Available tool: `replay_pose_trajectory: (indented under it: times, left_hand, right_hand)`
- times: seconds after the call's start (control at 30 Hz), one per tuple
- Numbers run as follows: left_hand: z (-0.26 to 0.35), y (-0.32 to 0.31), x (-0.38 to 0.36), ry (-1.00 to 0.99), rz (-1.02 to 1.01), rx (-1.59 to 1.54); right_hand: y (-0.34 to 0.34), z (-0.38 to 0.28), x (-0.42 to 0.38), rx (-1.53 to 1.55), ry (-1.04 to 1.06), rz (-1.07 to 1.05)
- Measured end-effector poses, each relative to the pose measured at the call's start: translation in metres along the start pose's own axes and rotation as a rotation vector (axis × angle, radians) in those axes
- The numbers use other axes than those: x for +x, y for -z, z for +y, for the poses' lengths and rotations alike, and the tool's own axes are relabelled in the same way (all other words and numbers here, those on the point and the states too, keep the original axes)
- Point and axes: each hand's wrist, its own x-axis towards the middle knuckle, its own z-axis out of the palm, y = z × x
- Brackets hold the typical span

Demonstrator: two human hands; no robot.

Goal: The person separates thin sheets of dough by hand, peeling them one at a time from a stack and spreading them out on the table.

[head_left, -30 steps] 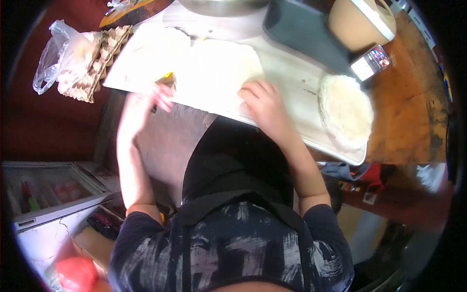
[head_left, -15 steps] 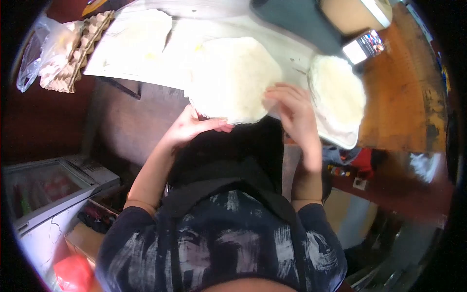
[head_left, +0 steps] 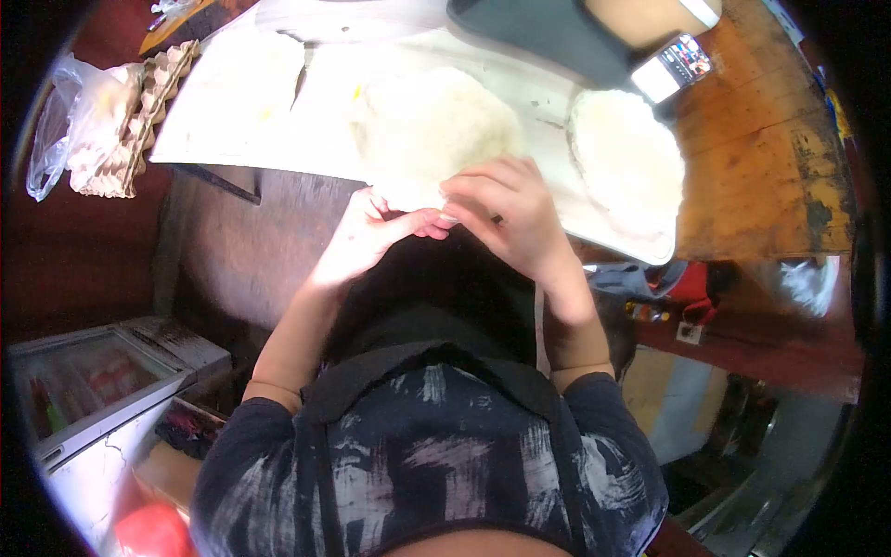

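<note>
A round, pale sheet like dough (head_left: 432, 121) lies over the front edge of the white work surface (head_left: 325, 153). My left hand (head_left: 367, 232) grips its near edge between thumb and fingers. Close beside it, my right hand (head_left: 506, 209) pinches the same near edge, its fingertips almost touching the left ones. To the right is a stack of similar pale rounds (head_left: 626, 162) on a white tray (head_left: 661, 249). Another pale piece (head_left: 246, 88), washed out by glare, lies at the left.
Egg cartons (head_left: 125, 158) and a plastic bag (head_left: 70, 111) sit at the far left. A phone (head_left: 672, 69) lies near a dark object (head_left: 548, 42) and a tub (head_left: 650, 23) at the back right. A glass-topped freezer (head_left: 102, 371) stands lower left.
My right hand has moved left and down from the sheet's right side to its near edge, beside my left hand. The view has shifted slightly.
</note>
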Motion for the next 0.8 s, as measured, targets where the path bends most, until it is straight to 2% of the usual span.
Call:
replay_pose_trajectory:
  times: [0.2,0.37,0.5,0.57,0.6,0.67,0.8]
  left_hand:
    - [-0.003,0.001,-0.001,0.019,0.007,0.027]
    - [-0.005,0.0,0.0,0.032,0.016,0.013]
    - [-0.003,0.001,-0.002,0.038,0.012,0.048]
    - [0.0,0.002,-0.006,0.095,0.09,-0.034]
    - [0.002,0.002,-0.006,0.094,0.089,-0.034]
    - [0.005,0.001,-0.006,0.115,0.104,0.043]
    - [0.006,-0.003,-0.004,0.1,0.072,0.004]
  right_hand:
    - [0.0,0.006,0.001,-0.038,0.005,0.006]
    - [-0.011,0.012,0.006,-0.015,-0.133,0.107]
    - [-0.013,0.012,0.007,0.022,-0.167,0.089]
    - [-0.013,0.014,0.005,0.028,-0.156,0.058]
    - [-0.011,0.013,0.007,0.027,-0.156,0.058]
    - [-0.008,0.009,0.012,-0.009,-0.001,0.056]
    - [-0.023,0.013,0.015,0.049,0.052,-0.005]
